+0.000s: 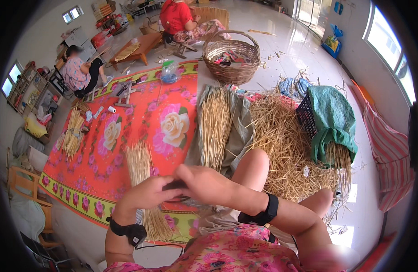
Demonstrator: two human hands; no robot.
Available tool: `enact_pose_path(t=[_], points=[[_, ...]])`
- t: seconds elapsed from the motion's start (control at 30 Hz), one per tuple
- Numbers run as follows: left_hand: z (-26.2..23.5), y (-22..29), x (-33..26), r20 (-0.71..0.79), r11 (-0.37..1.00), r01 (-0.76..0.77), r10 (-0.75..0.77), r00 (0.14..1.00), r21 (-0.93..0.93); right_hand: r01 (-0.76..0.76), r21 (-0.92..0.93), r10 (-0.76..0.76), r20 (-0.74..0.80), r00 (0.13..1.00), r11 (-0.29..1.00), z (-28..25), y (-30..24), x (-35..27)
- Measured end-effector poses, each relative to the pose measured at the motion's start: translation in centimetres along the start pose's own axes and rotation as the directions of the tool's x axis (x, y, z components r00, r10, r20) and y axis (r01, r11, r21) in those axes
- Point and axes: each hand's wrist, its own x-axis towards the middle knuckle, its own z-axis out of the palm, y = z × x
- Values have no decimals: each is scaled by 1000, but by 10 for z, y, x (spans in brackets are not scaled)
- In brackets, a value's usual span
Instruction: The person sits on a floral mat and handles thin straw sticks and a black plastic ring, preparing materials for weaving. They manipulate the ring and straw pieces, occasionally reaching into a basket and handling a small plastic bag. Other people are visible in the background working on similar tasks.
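Now | dark object (174, 185), slim, mostly hidden | left fingers (171, 194) grasping it | right fingers (185, 174): grip unclear

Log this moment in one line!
left hand, right hand: together, grip unclear | long yellow straw bundle: on red floral mat

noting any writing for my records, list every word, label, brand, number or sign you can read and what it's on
No text is readable.
Blue and yellow bag, upper right: any print too small.
Yellow sack, far left: any marking too blurred.
Black wristbands: no lettering legible.
Red floral mat: no lettering visible.
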Motion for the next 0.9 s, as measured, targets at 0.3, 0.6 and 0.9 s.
enact_pose_path(t=[0.3,0.6,0.9], points=[[-12,10,-15,-278,963,-202,148,949,-179,-230,431,232,49,971,872,-5,17,-9],[36,-30,24,-631,496,-611,151,761,-617,-95,884,454,-141,880,458,26,17,4],[58,-46,25,-538,557,-529,166,826,-640,-333,873,529,106,842,356,-14,19,-3]])
